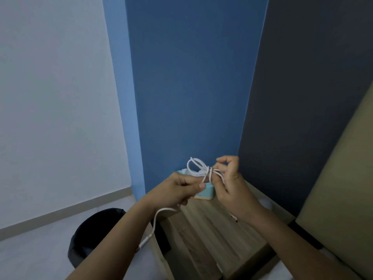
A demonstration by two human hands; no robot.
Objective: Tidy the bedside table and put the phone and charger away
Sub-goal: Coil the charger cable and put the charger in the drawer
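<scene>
A white charger cable (198, 165) is bunched into loops above the wooden bedside table (212, 235). My left hand (177, 190) pinches the bundle from the left, and its loose end with a plug (145, 240) hangs down past my wrist. My right hand (230, 182) grips the bundle from the right, fingers curled around the wraps. A light blue box (205, 193) stands on the table behind my hands, mostly hidden. No phone is in view.
A black waste bin (94, 235) stands on the floor to the left of the table. A blue wall rises behind the table. A beige bed headboard (343, 199) lies at the right.
</scene>
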